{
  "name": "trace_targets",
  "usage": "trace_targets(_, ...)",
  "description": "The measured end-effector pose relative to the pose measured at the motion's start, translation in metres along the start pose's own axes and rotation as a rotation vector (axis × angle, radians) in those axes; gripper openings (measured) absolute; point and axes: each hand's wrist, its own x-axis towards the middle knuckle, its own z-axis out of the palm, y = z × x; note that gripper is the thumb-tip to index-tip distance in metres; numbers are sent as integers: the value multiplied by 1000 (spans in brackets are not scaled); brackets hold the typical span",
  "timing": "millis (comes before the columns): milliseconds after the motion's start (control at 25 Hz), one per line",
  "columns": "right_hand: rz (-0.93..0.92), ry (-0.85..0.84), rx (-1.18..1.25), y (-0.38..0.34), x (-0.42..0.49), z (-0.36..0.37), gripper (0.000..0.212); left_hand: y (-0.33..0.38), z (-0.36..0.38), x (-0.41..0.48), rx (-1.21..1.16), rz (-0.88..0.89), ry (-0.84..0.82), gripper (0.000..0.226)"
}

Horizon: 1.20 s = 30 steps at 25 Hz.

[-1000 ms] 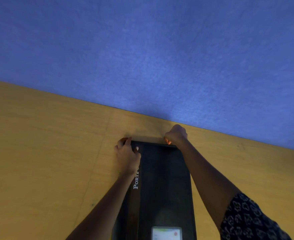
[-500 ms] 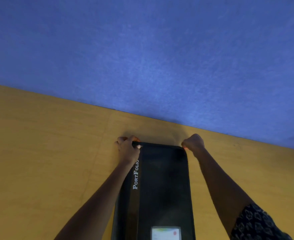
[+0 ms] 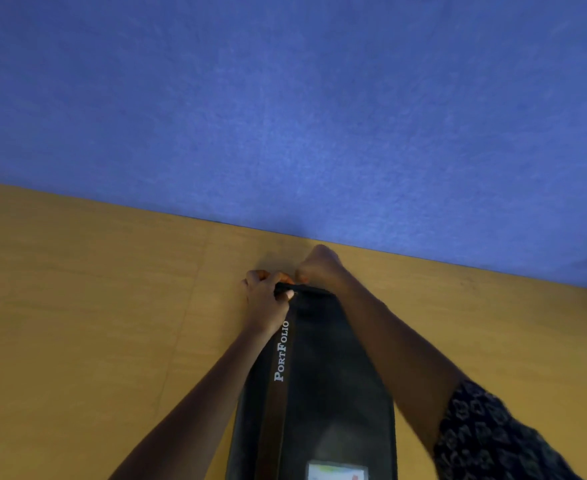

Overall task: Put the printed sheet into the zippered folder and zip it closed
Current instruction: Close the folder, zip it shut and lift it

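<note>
A black zippered folder (image 3: 326, 375) printed "PortFolio" lies lengthwise on the wooden table (image 3: 77, 306), its far end towards the wall. My left hand (image 3: 266, 299) grips the folder's far left corner. My right hand (image 3: 319, 268) is pinched shut on the far edge, right beside the left hand, at the zipper line. The zipper pull itself is hidden in the fingers. A small clear window with a pale card (image 3: 337, 472) shows at the folder's near end. I cannot make out the printed sheet.
A blue felt wall (image 3: 285, 116) rises straight behind the table, a short way past the folder's far end. Bare tabletop stretches to the left and right of the folder. A patterned dark sleeve (image 3: 492, 438) covers my right upper arm.
My right hand went from the middle of the folder's far edge to its right corner, then swept left along that edge to beside my left hand. My left hand kept its grip.
</note>
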Motion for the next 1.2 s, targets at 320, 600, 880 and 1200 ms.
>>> trace_targets(320,113,-81,406,-32,-7,52,15,-25,-16,-10,-281,-44,57,44)
trace_targets(600,130,-73,526,-32,-21,56,27,-29,-22,-7,-551,-146,88,46)
trace_targets(880,112,-105,805,-23,-46,56,34,-31,-26,-6,-526,-108,42,51)
trace_targets(1200,162,253,188,81,-104,61,49,-50,-42,-53,-241,-218,-12,55)
